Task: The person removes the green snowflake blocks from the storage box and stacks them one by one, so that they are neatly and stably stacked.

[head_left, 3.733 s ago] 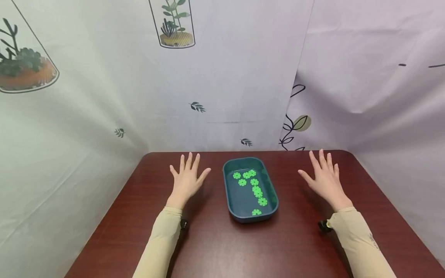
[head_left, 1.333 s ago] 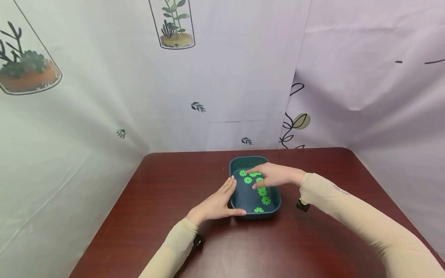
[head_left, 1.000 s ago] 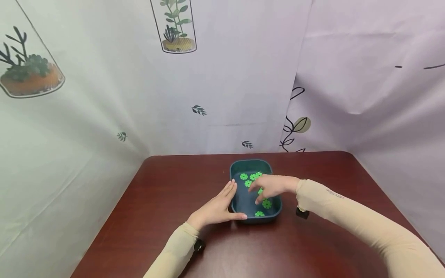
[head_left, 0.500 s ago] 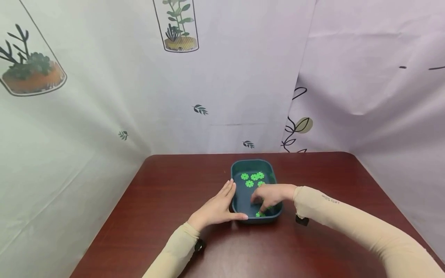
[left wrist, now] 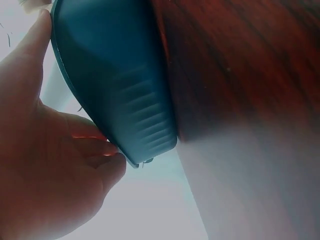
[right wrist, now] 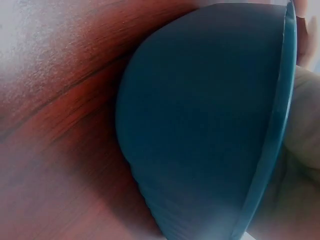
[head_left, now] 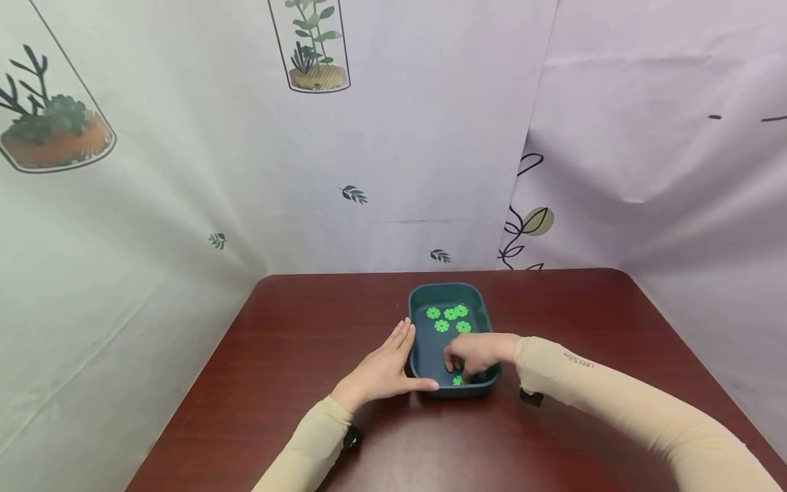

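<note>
A dark teal tray holds several green notched discs shaped like flowers. My left hand steadies the tray with straight fingers on its left rim and the thumb along the near corner. The left wrist view shows that hand against the ribbed outer wall. Inside the tray's near right part, my right hand reaches down with bent fingers beside a green disc. Its fingertips are partly hidden, so whether they pinch a disc is unclear. In the right wrist view the tray wall hides most of the hand.
The tray stands on a reddish-brown wooden table with rounded far corners. Behind it hangs a pale cloth printed with plants, and cloth also runs along both sides.
Both hands came in from the table's sides to the tray. Within the last second my right hand moved nearer over the discs and its fingers bent further. The left hand stayed on the rim.
</note>
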A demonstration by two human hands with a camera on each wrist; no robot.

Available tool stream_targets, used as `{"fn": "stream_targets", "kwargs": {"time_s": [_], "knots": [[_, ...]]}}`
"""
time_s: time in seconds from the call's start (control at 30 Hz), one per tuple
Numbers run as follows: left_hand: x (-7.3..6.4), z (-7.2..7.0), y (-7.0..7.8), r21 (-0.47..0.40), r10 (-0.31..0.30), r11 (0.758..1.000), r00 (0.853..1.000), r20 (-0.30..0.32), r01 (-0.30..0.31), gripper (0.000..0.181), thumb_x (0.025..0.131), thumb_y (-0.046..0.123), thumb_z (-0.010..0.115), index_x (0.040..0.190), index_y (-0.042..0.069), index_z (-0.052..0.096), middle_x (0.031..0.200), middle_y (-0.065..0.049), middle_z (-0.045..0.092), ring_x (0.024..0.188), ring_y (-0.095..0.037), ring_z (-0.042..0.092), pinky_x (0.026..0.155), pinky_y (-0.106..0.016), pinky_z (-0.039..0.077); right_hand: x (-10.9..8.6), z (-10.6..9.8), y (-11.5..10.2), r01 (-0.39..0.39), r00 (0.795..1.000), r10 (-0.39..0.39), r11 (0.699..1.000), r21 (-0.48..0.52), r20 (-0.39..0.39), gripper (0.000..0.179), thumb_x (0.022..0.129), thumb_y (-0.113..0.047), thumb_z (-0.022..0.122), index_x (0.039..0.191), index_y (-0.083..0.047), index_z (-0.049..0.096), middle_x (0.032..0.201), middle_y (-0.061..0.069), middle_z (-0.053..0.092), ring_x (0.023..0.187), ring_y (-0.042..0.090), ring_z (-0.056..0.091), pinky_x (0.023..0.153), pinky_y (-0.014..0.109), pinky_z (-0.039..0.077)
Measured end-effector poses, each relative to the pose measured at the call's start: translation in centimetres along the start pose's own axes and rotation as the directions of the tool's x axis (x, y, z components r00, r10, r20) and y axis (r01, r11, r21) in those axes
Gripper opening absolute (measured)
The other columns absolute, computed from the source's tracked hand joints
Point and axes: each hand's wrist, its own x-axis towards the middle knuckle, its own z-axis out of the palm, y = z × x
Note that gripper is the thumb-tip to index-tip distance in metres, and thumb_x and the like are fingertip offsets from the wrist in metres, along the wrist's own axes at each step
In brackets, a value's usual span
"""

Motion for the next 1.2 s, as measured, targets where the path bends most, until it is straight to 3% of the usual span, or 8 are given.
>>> {"fn": "stream_targets", "kwargs": {"time_s": [0.2, 0.6, 1.2], "knots": [[0.0, -0.1, 0.1, 0.004, 0.004, 1.0, 1.0, -0.008, -0.004, 0.121, 0.08, 0.08, 0.062, 0.158, -0.003, 0.021, 0.167, -0.018, 0.012, 0.154, -0.027, 0.01, 0.117, -0.041, 0.031, 0.0, 0.1, 0.0, -0.004, 1.0, 0.004, 1.0, 0.008, 0.02, 0.016, 0.085, -0.006, 0.08, 0.086, -0.018, 0.071, 0.078, -0.011, 0.061, 0.07, 0.005, 0.055, 0.067, 0.023, 0.05], [-0.1, -0.3, 0.2, 0.003, -0.003, 1.0, 1.0, -0.002, 0.003, 0.121, 0.08, 0.079, 0.062, 0.158, -0.003, 0.021, 0.167, -0.017, 0.012, 0.154, -0.025, 0.01, 0.116, -0.04, 0.031, -0.3, 0.3, -0.7, -0.023, 0.998, 0.025, 0.999, -0.033, 0.063, 0.022, 0.086, 0.0, 0.076, 0.086, -0.02, 0.066, 0.075, -0.009, 0.057, 0.067, 0.006, 0.051, 0.063, 0.023, 0.047], [-0.2, -0.2, 0.6, -0.01, -0.001, 1.0, 1.0, -0.009, 0.001, 0.118, 0.08, 0.076, 0.066, 0.158, -0.003, 0.023, 0.166, -0.018, 0.014, 0.154, -0.026, 0.012, 0.116, -0.042, 0.033, 0.9, -1.0, -0.7, -0.05, 0.996, 0.056, 0.995, -0.083, 0.071, 0.025, 0.079, -0.016, 0.088, 0.081, -0.019, 0.063, 0.074, -0.007, 0.059, 0.065, 0.007, 0.051, 0.061, 0.024, 0.046]]}}
